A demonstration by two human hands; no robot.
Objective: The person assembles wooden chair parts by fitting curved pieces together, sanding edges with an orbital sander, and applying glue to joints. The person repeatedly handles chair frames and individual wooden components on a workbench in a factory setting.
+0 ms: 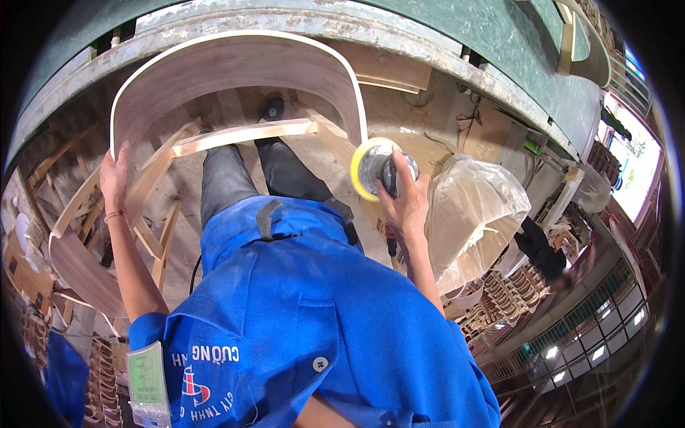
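Curved plywood chair back (235, 71): one piece, bent into a wide U, pale edge banding, brown veneer face. We hold it in front of our knees, over a light wooden chair frame (242, 133) whose cross rail runs beneath it.

Orientation: the arch crowns away from us, toward the grey concrete ledge (399, 36); both ends turn down toward us. Its long axis runs left to right across the view, roughly parallel to the rail.

Left hand (115, 178): wrapped on the left end of the panel, fingers over the edge, steadying it.

Right hand (408, 203): clamped on an orbital sander (378, 170) with a round yellow pad. The pad sits just beside the right end of the panel; we cannot tell whether it touches.

Step in hand, as we judge it: sanding the right limb of the curve, with the other hand bracing the piece. The next move would call for keeping the pad flat against the bend and following it around the arch, with the left grip firm so the panel does not swing.

Also present: a clear plastic bag (474, 214) to our right, stacked chair frames (503, 296) below it, a bent panel (82, 267) at our left, and another person (542, 250) in dark clothing further right.
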